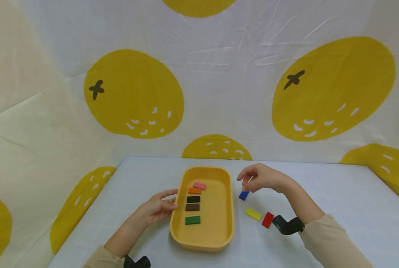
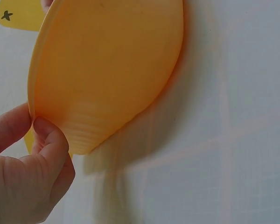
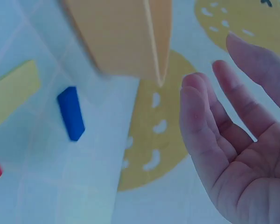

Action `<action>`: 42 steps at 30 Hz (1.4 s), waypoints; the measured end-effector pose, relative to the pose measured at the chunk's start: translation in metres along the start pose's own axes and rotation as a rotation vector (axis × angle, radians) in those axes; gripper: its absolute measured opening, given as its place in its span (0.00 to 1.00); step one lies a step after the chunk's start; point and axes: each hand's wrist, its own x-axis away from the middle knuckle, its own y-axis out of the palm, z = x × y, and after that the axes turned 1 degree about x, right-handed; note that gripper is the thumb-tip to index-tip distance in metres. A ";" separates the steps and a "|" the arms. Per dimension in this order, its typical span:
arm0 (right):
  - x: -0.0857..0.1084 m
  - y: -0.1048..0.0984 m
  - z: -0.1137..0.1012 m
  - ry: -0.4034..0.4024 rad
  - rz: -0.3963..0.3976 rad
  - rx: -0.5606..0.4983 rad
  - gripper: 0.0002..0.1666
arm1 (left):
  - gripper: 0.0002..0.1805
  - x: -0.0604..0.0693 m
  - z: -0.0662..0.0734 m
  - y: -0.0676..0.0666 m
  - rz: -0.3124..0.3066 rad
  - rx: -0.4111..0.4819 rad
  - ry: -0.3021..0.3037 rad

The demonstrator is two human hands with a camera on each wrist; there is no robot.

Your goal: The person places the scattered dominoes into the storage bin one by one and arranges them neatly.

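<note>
One smooth, round-cornered yellow-orange tray (image 1: 216, 208) sits mid-worktop (image 1: 330, 193), bearing five flat oblong blocks along its left, from far to near: one pink block (image 1: 199, 185), one orange block (image 1: 195, 191), one black block (image 1: 193, 199), one brown block (image 1: 192, 207), one green block (image 1: 193, 220). Right of it lie three more: a blue block (image 1: 244, 195), a yellow block (image 1: 253, 214), a red block (image 1: 267, 220). The left hand (image 1: 157, 207) pinches the tray's left rim; the right hand (image 1: 263, 176), fingers loosely bent, holds nothing near the blue block.

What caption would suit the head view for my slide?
Left hand holds a yellow tray with five blocks inside; right hand hovers near a blue block, yellow block and red block.
</note>
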 end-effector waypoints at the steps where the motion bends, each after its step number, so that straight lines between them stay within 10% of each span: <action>1: 0.004 -0.001 0.003 0.007 0.008 0.004 0.16 | 0.34 0.000 0.000 0.000 0.000 0.000 0.002; 17: 0.048 0.001 0.063 0.141 0.040 -0.031 0.19 | 0.34 -0.001 0.002 0.001 -0.005 0.015 0.004; 42: 0.042 0.005 0.117 0.009 -0.110 -0.004 0.21 | 0.35 0.000 0.001 -0.001 -0.040 0.010 0.006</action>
